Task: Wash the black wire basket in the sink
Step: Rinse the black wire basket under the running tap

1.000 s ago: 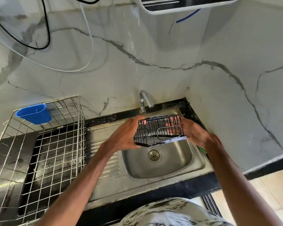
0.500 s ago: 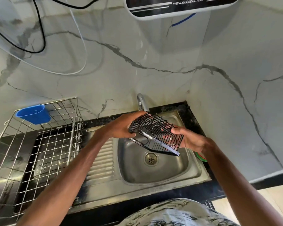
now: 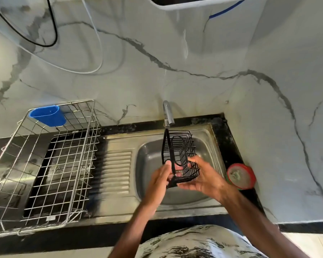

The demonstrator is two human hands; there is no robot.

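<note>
Stainless steel sink (image 3: 149,164): you held black wire basket (image 3: 183,146) under chrome tap (image 3: 168,114), left hand (image 3: 160,177) gripping its corner, right hand (image 3: 205,177) flat-fingered beneath it.

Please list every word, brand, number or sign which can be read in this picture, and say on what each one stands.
No text can be read.
White and black appliance on the wall: only its lower edge shows, no lettering.
Small pale tag on the steel wire dish rack: too small to read.
Round red-rimmed tub: blurred, no words.
</note>
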